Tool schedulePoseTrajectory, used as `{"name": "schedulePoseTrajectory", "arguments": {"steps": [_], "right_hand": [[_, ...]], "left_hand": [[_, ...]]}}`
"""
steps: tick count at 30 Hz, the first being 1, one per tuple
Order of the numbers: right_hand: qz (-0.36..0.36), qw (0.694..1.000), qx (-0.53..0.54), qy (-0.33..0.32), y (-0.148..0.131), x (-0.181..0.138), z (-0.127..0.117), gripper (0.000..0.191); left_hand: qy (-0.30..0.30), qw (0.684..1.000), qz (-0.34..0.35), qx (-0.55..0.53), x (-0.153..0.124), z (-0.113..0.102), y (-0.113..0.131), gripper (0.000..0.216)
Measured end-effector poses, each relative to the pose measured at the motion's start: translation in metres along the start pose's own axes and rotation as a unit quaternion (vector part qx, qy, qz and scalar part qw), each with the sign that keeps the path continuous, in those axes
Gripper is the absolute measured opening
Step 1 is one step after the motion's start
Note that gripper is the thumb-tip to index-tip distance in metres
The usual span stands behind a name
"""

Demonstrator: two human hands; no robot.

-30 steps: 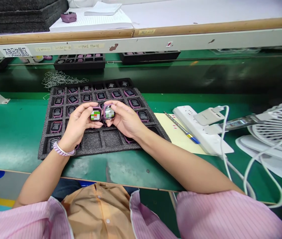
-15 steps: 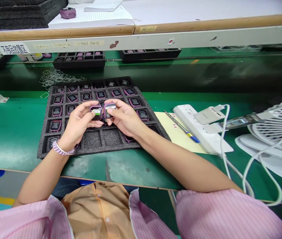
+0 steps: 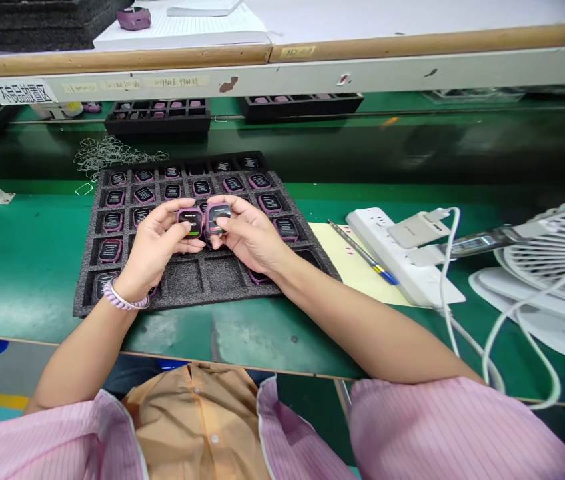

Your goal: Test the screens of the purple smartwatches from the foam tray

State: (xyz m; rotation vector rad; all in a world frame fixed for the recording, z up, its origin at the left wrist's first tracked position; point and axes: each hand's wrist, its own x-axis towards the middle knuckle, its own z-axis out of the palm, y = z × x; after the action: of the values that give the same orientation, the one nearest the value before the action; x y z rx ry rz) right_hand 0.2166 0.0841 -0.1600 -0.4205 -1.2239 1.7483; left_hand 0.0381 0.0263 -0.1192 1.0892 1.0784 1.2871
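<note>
My left hand (image 3: 165,233) is closed on a purple smartwatch body (image 3: 191,219), its thumb lying on the lit screen. Right beside it, my right hand (image 3: 245,230) grips a second purple smartwatch (image 3: 219,211), thumb also on the glass. Both screens face me, showing small text I cannot read. The two watches are held side by side above a dark grey foam tray (image 3: 182,280). Many tray pockets hold similar purple watches (image 3: 110,251) with text on black screens. Two pockets near the front are bare, and my hands and forearms hide some others.
A white power strip (image 3: 397,253) with a charger (image 3: 420,230) lies to the right by a pen (image 3: 362,252) on yellow paper (image 3: 327,240). Beyond are a white fan (image 3: 557,267) and cables. Behind the tray lie thin white rings (image 3: 107,155); a shelf edge (image 3: 312,73) crosses above.
The screens under both thumbs have changed: the left one's white and green picture is now mostly dark with text, and the right one now shows text. The hands hold nearly the same place.
</note>
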Motion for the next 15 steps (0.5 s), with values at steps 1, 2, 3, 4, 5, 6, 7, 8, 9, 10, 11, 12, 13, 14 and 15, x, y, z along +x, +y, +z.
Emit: {"name": "schedulePoseTrajectory", "arguments": {"steps": [1,2,3,4,5,6,7,8,9,10,11,12,13,14,15], "right_hand": [[0.002,1.0,0.001,0.0,-0.0005,-0.0001,0.0001,0.044],[0.005,1.0,0.001,0.0,-0.001,-0.0002,0.0003,0.044],[0.009,1.0,0.001,0.001,-0.0014,-0.0001,0.0006,0.044],[0.012,1.0,0.001,0.002,-0.0016,0.0,0.001,0.045],[0.014,1.0,0.001,0.004,-0.0017,0.0002,0.0014,0.045],[0.016,1.0,0.002,0.007,-0.0017,0.0005,0.002,0.046],[0.018,1.0,0.003,0.009,-0.0016,0.0009,0.0026,0.047],[0.02,1.0,0.004,0.011,-0.0015,0.0012,0.0034,0.047],[0.022,1.0,0.005,0.013,-0.0013,0.0015,0.0042,0.047],[0.024,1.0,0.006,0.014,-0.0011,0.0017,0.005,0.048],[0.026,1.0,0.006,0.016,-0.0008,0.0018,0.0058,0.048],[0.028,0.999,0.007,0.017,-0.0006,0.002,0.0063,0.049],[0.029,0.999,0.007,0.019,-0.0002,0.0023,0.0067,0.05],[0.031,0.999,0.006,0.022,0.0002,0.0027,0.0068,0.051],[0.031,0.999,0.005,0.025,0.0006,0.0035,0.0068,0.053]], "left_hand": [[-0.002,1.0,0.0,-0.004,0.0001,-0.0006,0.0,0.043],[-0.004,1.0,0.0,-0.007,0.0002,-0.0012,0.0001,0.043],[-0.006,1.0,-0.001,-0.01,0.0002,-0.0018,0.0003,0.043],[-0.006,1.0,-0.002,-0.013,0.0003,-0.0023,0.0005,0.043],[-0.007,1.0,-0.002,-0.016,0.0003,-0.0027,0.0006,0.043],[-0.006,1.0,-0.002,-0.018,0.0004,-0.003,0.0007,0.043],[-0.005,1.0,-0.003,-0.017,0.0004,-0.0031,0.0008,0.043],[-0.004,1.0,-0.004,-0.015,0.0005,-0.0032,0.0007,0.043],[-0.001,1.0,-0.006,-0.011,0.0007,-0.0033,0.0006,0.043],[0.002,1.0,-0.009,-0.008,0.001,-0.0034,0.0004,0.043],[0.007,1.0,-0.012,-0.006,0.0014,-0.0036,0.0002,0.043],[0.012,1.0,-0.015,-0.006,0.0017,-0.0039,0.0001,0.043],[0.016,1.0,-0.018,-0.009,0.002,-0.0044,0.0002,0.042],[0.019,1.0,-0.02,-0.013,0.0018,-0.005,0.0007,0.043],[0.022,0.999,-0.017,-0.017,0.0008,-0.0056,0.0019,0.045]]}}
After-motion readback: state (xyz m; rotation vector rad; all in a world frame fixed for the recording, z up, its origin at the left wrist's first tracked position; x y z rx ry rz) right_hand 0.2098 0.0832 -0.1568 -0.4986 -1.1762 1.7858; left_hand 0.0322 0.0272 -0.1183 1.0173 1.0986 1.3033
